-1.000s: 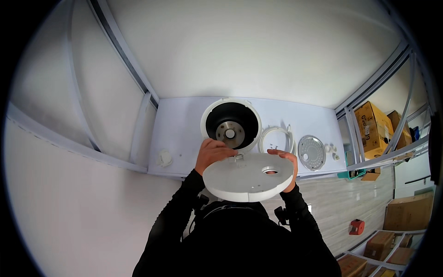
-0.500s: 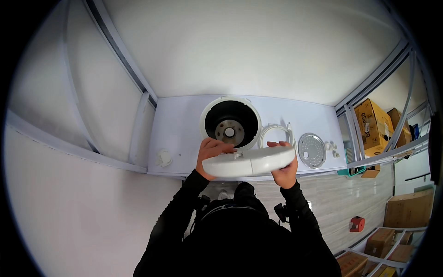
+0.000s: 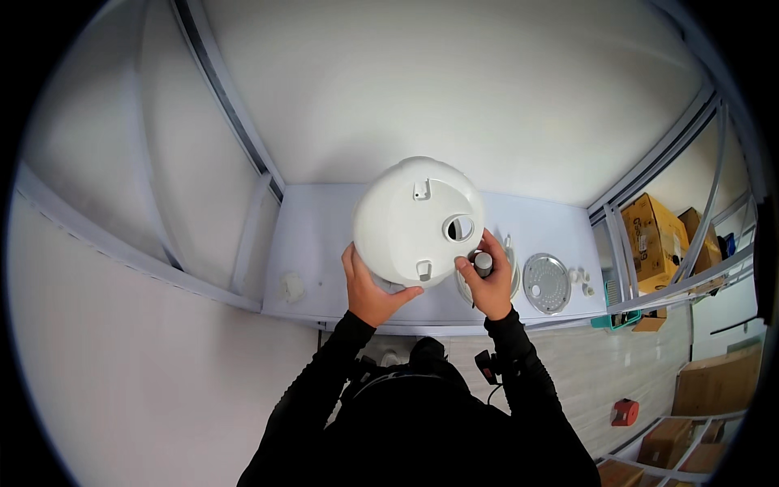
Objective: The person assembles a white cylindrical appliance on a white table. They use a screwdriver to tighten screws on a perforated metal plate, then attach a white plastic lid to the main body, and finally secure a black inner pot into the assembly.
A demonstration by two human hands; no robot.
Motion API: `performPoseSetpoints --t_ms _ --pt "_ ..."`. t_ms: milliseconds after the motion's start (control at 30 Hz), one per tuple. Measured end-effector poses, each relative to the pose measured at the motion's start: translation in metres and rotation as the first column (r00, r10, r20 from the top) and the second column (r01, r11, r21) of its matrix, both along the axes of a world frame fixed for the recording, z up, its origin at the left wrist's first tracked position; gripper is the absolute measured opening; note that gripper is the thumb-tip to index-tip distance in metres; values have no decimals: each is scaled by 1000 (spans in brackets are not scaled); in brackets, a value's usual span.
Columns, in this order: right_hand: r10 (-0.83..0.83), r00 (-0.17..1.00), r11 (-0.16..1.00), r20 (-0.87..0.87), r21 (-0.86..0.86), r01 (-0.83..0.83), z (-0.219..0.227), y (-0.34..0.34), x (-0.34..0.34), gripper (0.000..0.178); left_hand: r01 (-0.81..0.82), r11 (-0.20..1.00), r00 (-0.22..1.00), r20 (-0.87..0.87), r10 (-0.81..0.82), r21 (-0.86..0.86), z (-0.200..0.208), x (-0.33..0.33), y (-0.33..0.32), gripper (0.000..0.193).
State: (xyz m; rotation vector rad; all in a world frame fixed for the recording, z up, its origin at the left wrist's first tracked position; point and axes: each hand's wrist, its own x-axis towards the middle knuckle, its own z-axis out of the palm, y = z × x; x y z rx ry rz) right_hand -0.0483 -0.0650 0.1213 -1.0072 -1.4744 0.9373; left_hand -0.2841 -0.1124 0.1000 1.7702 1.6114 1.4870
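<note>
A round white cooker lid (image 3: 406, 215) is held over the table with its outer face showing. It has a round hole right of its middle and two small recesses. My left hand (image 3: 373, 288) grips its lower left edge, thumb below the rim and fingers along the side. At its lower right edge my right hand (image 3: 493, 284) is closed on the rim. A small grey-topped dark cylinder (image 3: 483, 262) shows between that hand's thumb and fingers; whether it is held cannot be told. The lid hides the cooker pot. Behind my right hand, a white ring (image 3: 514, 276) is partly covered.
On the table's right lie a perforated metal disc (image 3: 546, 282) and several small white parts (image 3: 581, 277). A small white piece (image 3: 291, 286) lies at the left. White frame posts (image 3: 258, 215) flank the table. Cardboard boxes (image 3: 656, 243) stand beyond its right end.
The lid has turned from edge-on to showing its outer face and moved up over the pot, which is now hidden. Both hands kept hold of it. The grey-topped cylinder has come into view.
</note>
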Motion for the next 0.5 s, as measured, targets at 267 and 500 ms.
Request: performPoseSetpoints --t_ms 267,500 --pt "-18 999 993 48 -114 24 -1 16 -10 61 7 1000 1000 24 -7 -13 -5 -2 8 140" --pt "-101 969 994 227 58 90 -15 28 -12 57 -38 998 999 23 39 -54 -24 -3 11 148"
